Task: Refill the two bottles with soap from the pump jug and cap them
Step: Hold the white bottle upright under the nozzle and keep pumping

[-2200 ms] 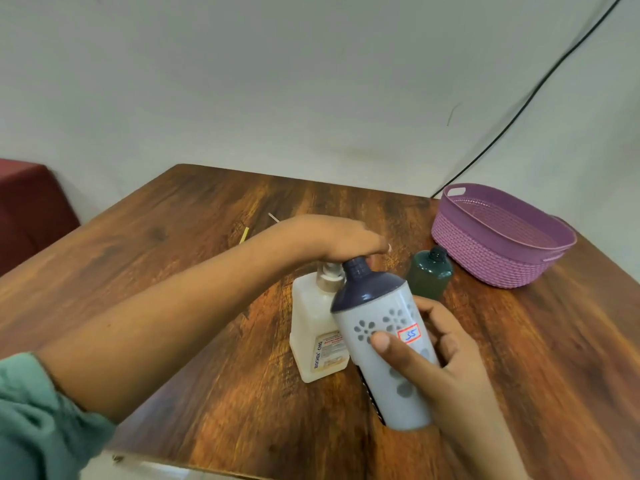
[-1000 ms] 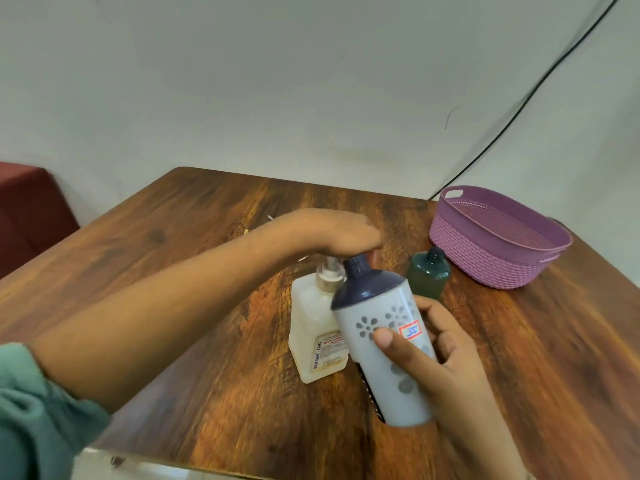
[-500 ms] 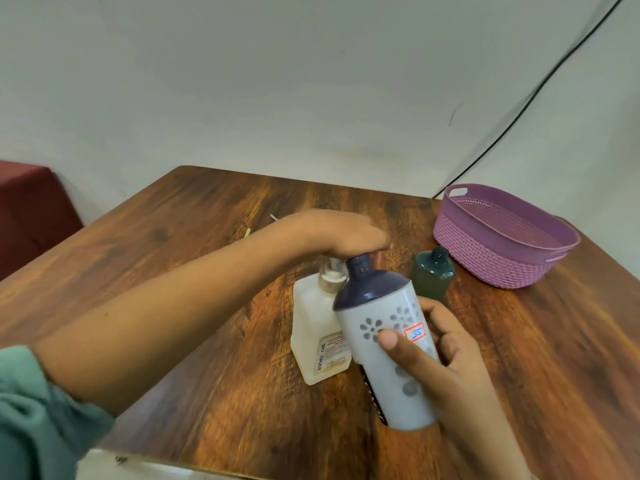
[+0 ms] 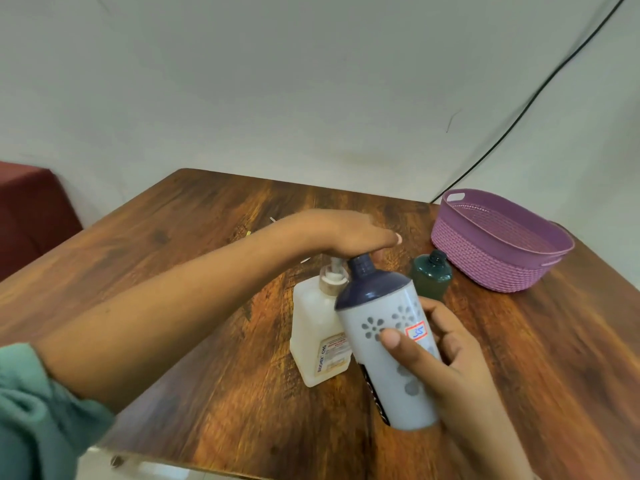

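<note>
We see left hand (image 4: 346, 233), fingers straighter than before, pressing white plastic pump jug (image 4: 318, 334); right hand (image 4: 450, 358) grips grey flower-printed bottle (image 4: 388, 341). Judged: another pump stroke, filling unfinished.

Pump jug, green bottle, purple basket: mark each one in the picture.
pump jug (image 4: 311, 323): head view, on its white front wall above the label.
green bottle (image 4: 431, 278): head view, on its dark body below the cap.
purple basket (image 4: 485, 265): head view, on its woven outer wall.
</note>
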